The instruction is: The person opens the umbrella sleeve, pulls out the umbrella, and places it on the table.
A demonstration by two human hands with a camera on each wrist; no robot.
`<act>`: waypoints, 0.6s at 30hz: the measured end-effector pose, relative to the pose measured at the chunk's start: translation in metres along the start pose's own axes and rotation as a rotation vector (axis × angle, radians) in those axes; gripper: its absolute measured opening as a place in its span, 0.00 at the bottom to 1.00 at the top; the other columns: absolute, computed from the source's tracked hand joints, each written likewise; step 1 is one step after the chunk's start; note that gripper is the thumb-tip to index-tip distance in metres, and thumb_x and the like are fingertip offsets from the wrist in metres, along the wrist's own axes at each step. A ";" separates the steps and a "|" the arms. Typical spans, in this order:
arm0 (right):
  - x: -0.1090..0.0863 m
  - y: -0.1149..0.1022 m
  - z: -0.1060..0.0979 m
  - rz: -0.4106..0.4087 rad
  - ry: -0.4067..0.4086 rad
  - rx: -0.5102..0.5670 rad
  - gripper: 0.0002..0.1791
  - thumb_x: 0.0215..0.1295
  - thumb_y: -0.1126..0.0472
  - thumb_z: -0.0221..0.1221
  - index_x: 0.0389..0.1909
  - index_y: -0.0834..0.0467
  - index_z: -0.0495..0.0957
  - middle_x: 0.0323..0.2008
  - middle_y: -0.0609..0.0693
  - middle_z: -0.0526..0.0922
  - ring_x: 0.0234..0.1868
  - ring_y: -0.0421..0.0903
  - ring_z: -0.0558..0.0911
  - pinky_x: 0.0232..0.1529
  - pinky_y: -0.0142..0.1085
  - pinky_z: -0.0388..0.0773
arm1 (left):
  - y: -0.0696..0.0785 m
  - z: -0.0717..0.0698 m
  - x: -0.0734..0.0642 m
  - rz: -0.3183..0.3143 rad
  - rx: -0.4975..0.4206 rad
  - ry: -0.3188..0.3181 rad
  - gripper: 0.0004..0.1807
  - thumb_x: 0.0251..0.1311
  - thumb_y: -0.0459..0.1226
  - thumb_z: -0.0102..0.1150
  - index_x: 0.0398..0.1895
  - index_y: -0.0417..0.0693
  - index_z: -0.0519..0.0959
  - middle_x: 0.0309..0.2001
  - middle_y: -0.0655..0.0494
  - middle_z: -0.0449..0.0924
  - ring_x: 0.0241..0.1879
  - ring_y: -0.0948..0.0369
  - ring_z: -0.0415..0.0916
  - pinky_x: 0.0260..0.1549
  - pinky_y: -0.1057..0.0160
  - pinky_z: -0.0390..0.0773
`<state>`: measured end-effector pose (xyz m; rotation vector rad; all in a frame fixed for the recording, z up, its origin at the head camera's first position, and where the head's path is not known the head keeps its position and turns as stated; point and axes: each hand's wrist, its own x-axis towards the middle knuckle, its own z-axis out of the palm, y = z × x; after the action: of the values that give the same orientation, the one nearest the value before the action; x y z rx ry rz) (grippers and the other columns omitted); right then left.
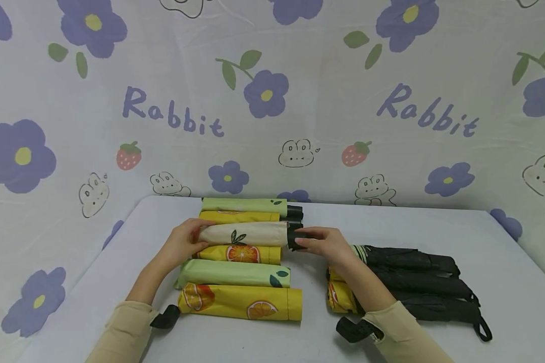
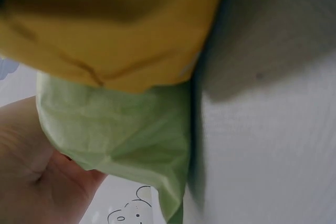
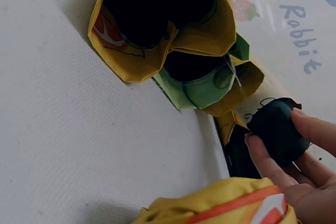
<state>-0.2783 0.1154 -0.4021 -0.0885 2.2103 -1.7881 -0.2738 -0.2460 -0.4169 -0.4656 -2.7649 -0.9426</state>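
Observation:
A cream umbrella sleeve (image 1: 250, 234) with a leaf print lies across the table, the black end of a folded umbrella (image 1: 294, 238) sticking out on its right. My left hand (image 1: 187, 241) grips the sleeve's left end between thumb and fingers. At the other side, my right hand (image 1: 324, 243) holds the black end, its fingers and thumb around it in the right wrist view. Just nearer lies an orange-print yellow sleeve (image 1: 242, 254). In the left wrist view, a green sleeve (image 2: 115, 119) and a yellow one hide most of my left hand (image 2: 31, 166).
Behind lie a green sleeve (image 1: 245, 204) and a yellow sleeve (image 1: 240, 217) with black ends showing. Nearer are a green sleeve (image 1: 236, 274) and a yellow sleeve (image 1: 240, 302), their right ends gaping. Black folded umbrellas (image 1: 427, 282) lie at right, under my right forearm.

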 end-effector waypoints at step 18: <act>-0.012 -0.002 -0.021 0.067 0.040 0.128 0.27 0.66 0.56 0.62 0.65 0.59 0.72 0.69 0.60 0.66 0.60 0.52 0.79 0.69 0.46 0.68 | -0.008 -0.001 0.002 -0.063 -0.013 -0.009 0.20 0.58 0.28 0.64 0.56 0.41 0.79 0.42 0.46 0.79 0.34 0.57 0.67 0.31 0.63 0.68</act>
<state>-0.2728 0.1374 -0.3938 0.0487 2.0933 -1.9043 -0.2778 -0.2519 -0.4202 -0.3878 -2.7984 -0.9753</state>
